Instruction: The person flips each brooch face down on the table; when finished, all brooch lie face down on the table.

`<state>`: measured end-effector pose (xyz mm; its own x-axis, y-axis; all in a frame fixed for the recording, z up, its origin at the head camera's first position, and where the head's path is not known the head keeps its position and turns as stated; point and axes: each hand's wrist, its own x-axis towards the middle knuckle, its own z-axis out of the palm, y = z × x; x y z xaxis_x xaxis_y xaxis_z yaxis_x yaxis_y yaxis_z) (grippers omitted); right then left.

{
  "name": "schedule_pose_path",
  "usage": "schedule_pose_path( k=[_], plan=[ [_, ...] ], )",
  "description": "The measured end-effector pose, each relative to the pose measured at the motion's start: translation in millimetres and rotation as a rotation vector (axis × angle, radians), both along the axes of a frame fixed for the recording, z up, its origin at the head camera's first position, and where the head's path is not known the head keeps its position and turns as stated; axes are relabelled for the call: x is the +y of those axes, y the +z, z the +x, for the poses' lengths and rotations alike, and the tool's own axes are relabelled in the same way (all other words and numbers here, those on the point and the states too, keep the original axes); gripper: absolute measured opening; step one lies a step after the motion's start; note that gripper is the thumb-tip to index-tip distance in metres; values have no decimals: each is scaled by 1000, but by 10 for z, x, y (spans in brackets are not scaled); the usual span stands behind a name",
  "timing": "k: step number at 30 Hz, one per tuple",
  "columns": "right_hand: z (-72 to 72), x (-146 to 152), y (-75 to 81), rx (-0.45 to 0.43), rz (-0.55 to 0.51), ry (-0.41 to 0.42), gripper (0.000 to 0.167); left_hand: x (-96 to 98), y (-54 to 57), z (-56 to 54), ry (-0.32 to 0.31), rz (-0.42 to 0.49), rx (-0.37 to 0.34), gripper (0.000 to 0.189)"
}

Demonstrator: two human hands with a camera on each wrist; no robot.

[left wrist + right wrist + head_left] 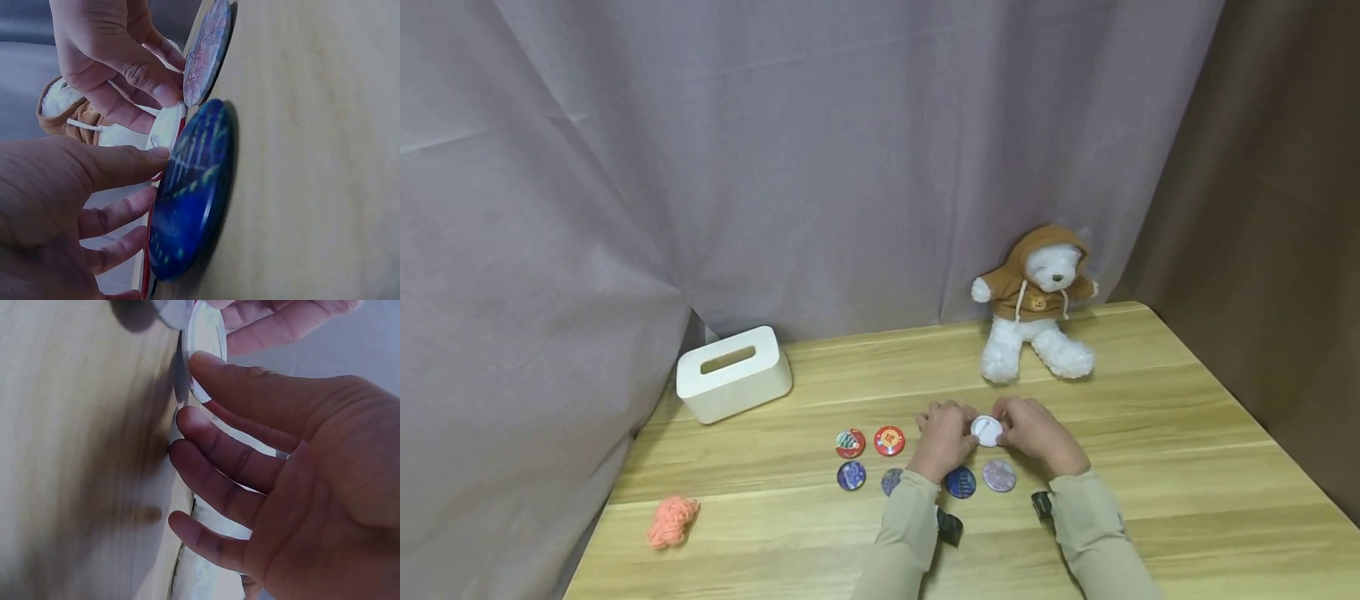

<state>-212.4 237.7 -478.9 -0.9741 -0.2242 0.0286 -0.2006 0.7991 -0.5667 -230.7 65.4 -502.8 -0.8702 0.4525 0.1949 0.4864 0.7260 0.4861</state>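
left hand (942, 437) and right hand (1037, 432) pinch opposite edges of the pin badge (987, 432), back showing, just beyond the lilac badge (999, 476); a light, even grip should steady it best.

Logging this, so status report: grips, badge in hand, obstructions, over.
Left grip, right grip: both pinching the white-backed badge. Back side up. Blue badge, lilac badge nearby; nothing visibly blocking.

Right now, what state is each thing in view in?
Held badge: pin side up; whether fastened, cannot tell
Left grip: pinches held badge
Right grip: pinches held badge
Other badges: flat, designs up
Bear: upright, hood up
Tissue box: slot open, no tissue showing
Yarn: loosely bundled
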Motion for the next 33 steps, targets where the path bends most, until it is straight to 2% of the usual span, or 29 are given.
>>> schedule_pose_path(
  k=[7, 14, 20, 23, 27, 33],
  plan=[
    [2, 2, 5, -5, 55, 5, 16, -1, -19, -2, -1, -27, 4, 17],
    [19, -9, 14, 11, 70, -3, 13, -23, -3, 11, 5, -29, -28, 15],
    [13, -34, 48, 82, 74, -27, 23, -81, 43, -1, 3, 28, -47, 23],
    [6, -55, 60, 124, 57, -21, 24, -124, 64, -21, 0, 78, -48, 28],
    [-7, -97, 61, 140, 23, -9, 23, -198, 75, -41, 12, 140, -81, 31],
    [-19, -135, 80, 140, 22, -15, 22, -296, 117, -43, 30, 145, -90, 35]
  ],
)
